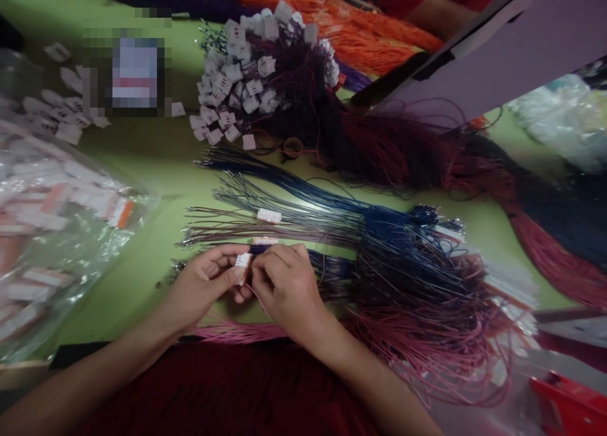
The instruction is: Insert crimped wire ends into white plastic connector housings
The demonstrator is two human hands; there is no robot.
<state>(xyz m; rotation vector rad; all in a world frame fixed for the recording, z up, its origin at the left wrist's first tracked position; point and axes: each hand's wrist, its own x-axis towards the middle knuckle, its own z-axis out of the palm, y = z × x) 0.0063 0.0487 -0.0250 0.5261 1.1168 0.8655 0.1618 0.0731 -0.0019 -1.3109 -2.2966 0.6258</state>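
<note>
My left hand pinches a small white plastic connector between thumb and fingers just above the green table. My right hand is closed right beside it, its fingertips on the connector's right side, with a thin pink wire running under it. Bundles of blue wires and dark red wires lie fanned out just beyond both hands. Two more connectors rest on those wires.
A heap of wired white connectors lies at the back centre. Clear bags of white parts sit at left. Orange wire bundles and another person's arm are at the far edge. Pink wires spread at right.
</note>
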